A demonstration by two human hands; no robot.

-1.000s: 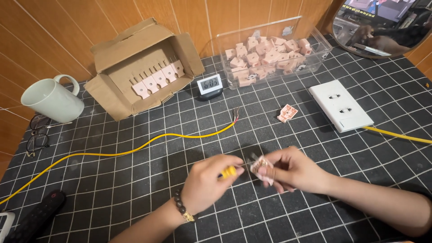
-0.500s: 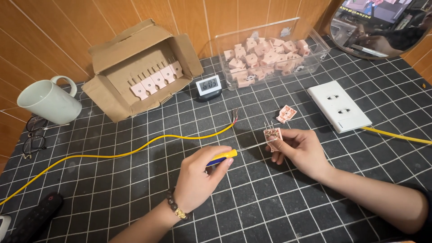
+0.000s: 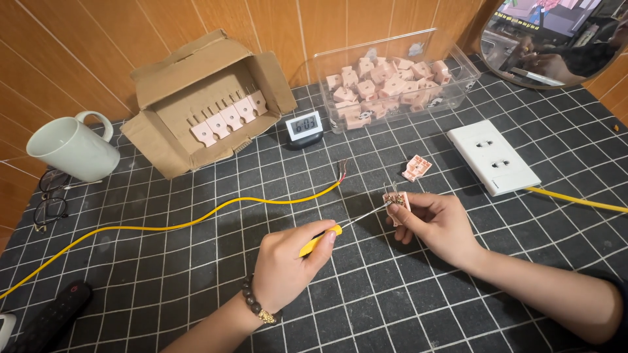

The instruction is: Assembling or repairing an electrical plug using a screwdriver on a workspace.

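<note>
- Head view: left hand (image 3: 288,261), beaded bracelet at the wrist, is clenched around a yellow-handled screwdriver (image 3: 320,240); the metal shaft runs toward 2 o'clock and its tip meets the pink socket module (image 3: 397,201).
- Right hand (image 3: 438,222) has its fingers (image 3: 407,216) grasping that module, held just above the surface (image 3: 196,281), a dark mat with a white grid, slightly right of centre.
- A second pink module (image 3: 417,168) lies on the mat at 12 o'clock from the right hand, near but apart.
- White socket plate (image 3: 493,157) sits at 1 o'clock from the right hand.
- Yellow cable (image 3: 196,219) crosses the mat; its stripped end lies at 11 o'clock from the held module.
- Far edge: cardboard box (image 3: 209,104) with pink parts, small digital clock (image 3: 305,126), clear tray (image 3: 392,78) of pink modules.
- White mug (image 3: 72,149) at 9 o'clock.
</note>
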